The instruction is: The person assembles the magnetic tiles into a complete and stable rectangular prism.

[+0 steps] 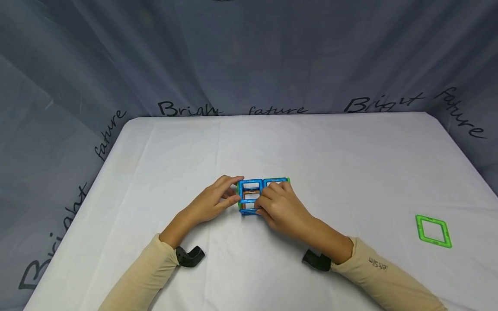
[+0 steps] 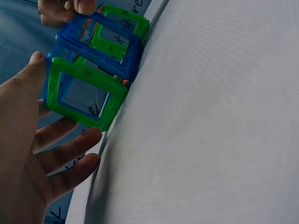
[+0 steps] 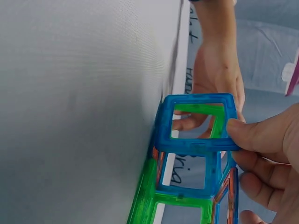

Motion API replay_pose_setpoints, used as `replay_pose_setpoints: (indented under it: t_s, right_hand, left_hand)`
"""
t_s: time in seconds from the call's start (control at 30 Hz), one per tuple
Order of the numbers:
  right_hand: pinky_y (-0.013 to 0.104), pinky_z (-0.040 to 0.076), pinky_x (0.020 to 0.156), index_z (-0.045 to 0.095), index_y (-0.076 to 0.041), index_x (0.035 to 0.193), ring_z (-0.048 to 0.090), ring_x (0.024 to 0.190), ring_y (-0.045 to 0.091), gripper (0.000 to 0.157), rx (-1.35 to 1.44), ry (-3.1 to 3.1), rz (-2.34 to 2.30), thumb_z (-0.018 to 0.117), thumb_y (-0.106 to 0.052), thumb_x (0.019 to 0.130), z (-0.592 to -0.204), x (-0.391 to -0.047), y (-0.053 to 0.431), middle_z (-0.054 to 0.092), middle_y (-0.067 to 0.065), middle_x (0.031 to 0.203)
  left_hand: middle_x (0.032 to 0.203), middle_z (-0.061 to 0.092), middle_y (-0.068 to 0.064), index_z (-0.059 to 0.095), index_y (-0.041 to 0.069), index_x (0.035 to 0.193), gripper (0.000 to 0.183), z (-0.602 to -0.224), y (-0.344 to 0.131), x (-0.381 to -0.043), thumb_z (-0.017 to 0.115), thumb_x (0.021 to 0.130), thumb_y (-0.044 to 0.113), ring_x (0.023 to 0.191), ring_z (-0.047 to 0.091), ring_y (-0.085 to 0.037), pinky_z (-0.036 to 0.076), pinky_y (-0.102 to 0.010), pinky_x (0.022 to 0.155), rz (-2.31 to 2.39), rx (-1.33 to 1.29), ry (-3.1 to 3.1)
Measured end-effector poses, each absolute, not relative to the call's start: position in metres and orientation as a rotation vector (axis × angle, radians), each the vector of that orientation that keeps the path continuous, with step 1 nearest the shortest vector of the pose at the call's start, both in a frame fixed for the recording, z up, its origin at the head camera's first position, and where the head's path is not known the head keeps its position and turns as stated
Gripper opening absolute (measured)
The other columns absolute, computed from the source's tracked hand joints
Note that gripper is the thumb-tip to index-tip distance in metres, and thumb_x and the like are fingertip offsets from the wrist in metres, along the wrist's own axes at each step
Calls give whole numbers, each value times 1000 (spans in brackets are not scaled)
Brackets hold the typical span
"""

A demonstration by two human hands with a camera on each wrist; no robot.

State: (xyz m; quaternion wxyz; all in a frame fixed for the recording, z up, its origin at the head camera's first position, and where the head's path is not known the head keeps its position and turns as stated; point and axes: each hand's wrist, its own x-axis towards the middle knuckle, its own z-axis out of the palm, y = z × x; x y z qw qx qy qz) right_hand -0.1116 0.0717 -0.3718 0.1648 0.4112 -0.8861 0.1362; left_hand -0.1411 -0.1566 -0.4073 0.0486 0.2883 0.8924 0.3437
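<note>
A small box-like structure of magnetic tiles (image 1: 250,201), with blue, green and orange square frames, stands on the white table. My left hand (image 1: 212,201) holds its left end, thumb at the near corner and index finger at the far one. A green end tile (image 2: 114,102) faces that palm in the left wrist view, while the lower fingers are spread. My right hand (image 1: 284,211) pinches the edge of a blue square tile (image 3: 194,143) between thumb and fingers. That tile sits tilted against the structure's near side. In the head view, the right hand covers much of the structure's right half.
A single green square tile (image 1: 435,242) lies flat on the white table (image 1: 350,164), far to the right. Grey curtains (image 1: 249,56) with black handwriting hang behind the table and at its sides. A black wrist device (image 1: 190,256) is on each sleeve.
</note>
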Motion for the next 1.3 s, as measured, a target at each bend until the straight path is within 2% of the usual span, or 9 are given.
replay_pose_setpoints:
  t_s: [0.57,0.97,1.17,1.3]
  right_hand:
    - [33,35,71,69,-15,71,48,72,15,10,1109,-2428,291,79,-16,69,-375,-110,69,57,-3,69]
    - [34,36,73,62,-15,70,50,74,16,16,1052,-2451,278,78,-18,71,-377,-112,71,60,-2,73]
    - [35,38,74,60,-15,69,50,75,16,15,1043,-2446,282,74,-15,74,-377,-114,72,59,-2,73]
    - [36,38,75,60,-15,69,50,74,16,15,1038,-2452,293,74,-15,74,-377,-114,72,59,-2,73]
  left_hand:
    - [113,50,0,39,15,138,50,-407,-156,-141,52,93,31,93,60,-12,51,-32,80,1058,877,2723]
    - [114,50,-1,37,16,139,51,-408,-156,-142,51,93,34,94,60,-12,51,-31,82,1043,884,2726]
    - [118,49,-1,36,18,139,59,-407,-156,-141,58,88,39,96,59,-13,51,-34,82,1026,882,2733]
    - [117,49,-1,37,19,139,61,-407,-155,-141,61,86,38,95,59,-13,51,-34,81,1028,875,2734]
